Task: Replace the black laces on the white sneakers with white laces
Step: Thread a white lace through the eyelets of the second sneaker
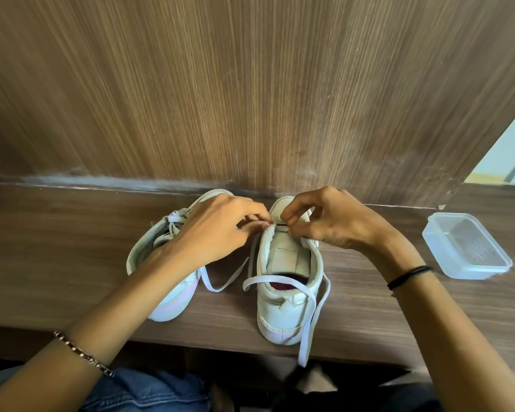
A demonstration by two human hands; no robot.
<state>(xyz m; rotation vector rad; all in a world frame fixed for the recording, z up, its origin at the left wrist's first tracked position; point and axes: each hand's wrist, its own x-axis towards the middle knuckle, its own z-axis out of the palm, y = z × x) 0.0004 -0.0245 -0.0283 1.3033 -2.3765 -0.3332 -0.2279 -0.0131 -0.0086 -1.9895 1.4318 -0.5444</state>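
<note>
Forearms reach over the wooden desk (72,263), where two white sneakers stand with their toes to the wall. The left hand (217,230) and right hand (330,221) meet at the lowest eyelets of the second sneaker (286,292), each pinching the white lace (309,322) between thumb and forefinger. Its two ends trail back past the heel, one over the desk edge. The laced sneaker (161,254) under the left forearm looks finished, and no black lace shows. Threading seems barely started here; next, one end should cross to the next eyelet up, with both ends kept even.
</note>
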